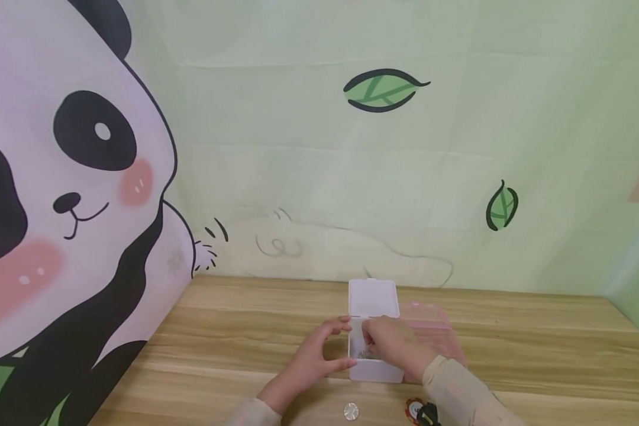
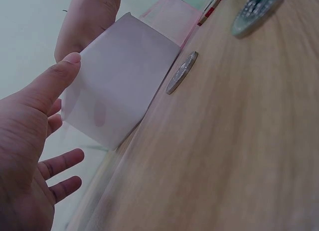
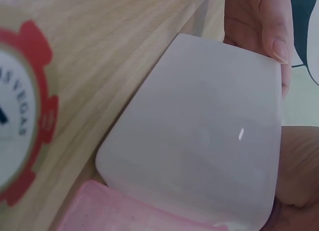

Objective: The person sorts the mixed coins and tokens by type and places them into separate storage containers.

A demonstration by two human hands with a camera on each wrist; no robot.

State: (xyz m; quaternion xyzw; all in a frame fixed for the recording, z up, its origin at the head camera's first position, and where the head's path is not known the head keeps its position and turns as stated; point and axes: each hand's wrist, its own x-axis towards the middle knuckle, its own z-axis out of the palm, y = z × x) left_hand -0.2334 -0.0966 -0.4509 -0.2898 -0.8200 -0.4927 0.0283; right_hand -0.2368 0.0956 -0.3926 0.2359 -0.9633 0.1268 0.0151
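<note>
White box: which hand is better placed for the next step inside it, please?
Probably the right hand: it reaches in through the open top of the white box. The left hand is spread at the box's left side, thumb at the rim, so it seems better suited to steadying.

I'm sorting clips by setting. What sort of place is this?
Probably an indoor tabletop set arranged for recording, though the wider room is out of view. The wood-grain tabletop stands against a creased green backdrop printed with a large cartoon panda.
</note>
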